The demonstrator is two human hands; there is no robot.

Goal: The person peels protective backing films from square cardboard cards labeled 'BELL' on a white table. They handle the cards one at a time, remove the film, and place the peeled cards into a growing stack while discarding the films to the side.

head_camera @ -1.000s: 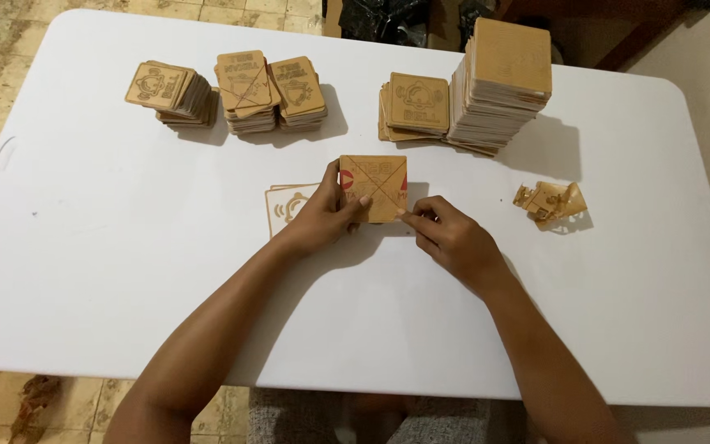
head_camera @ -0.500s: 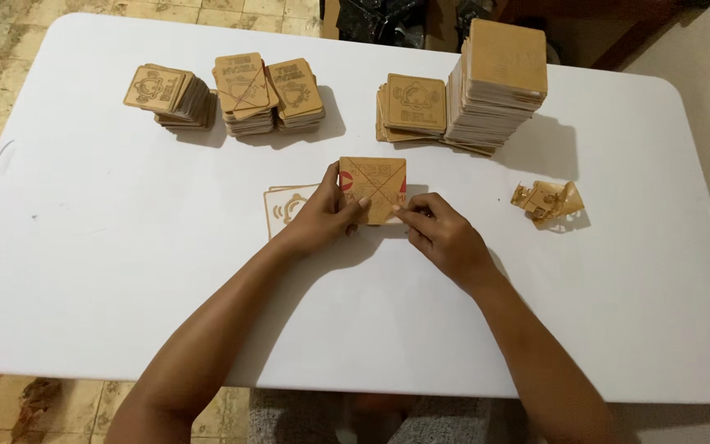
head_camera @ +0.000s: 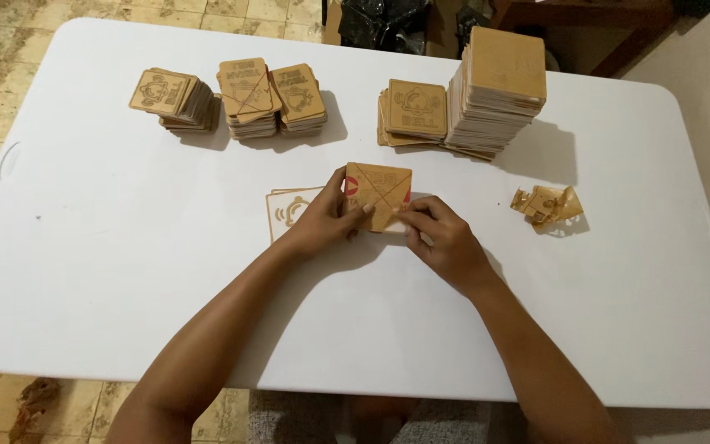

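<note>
- Step in hand, as I judge it: working on a single wooden card (head_camera: 380,194) held near the middle of the white bench (head_camera: 84,247), seemingly picking at or peeling something along its lower edge.
- The left hand (head_camera: 326,218) grasps the card from 9 o'clock, thumb on its face, fingers curled round the left edge by a small red mark.
- The right hand (head_camera: 444,240) comes in from 4 o'clock, its fingertips (head_camera: 404,215) pinched at the card's lower right corner; whether they grip a loose piece or only press the edge I cannot tell.
- A pale flat sheet (head_camera: 289,210) lies on the bench just at 9 o'clock of the card, partly under the left hand.
- At 3 o'clock, well apart, sits a little heap of scraps (head_camera: 548,205).
- Along the far edge, from 10 to 1 o'clock, stand card stacks (head_camera: 244,94) and one tall stack (head_camera: 499,86).
- The next move seems to call for a steady left hold and a fine pinch from the right.
- Against the earlier frame, little differs: both hands keep the same hold, the card lies in the same spot, and the stacks and scraps are unmoved.
</note>
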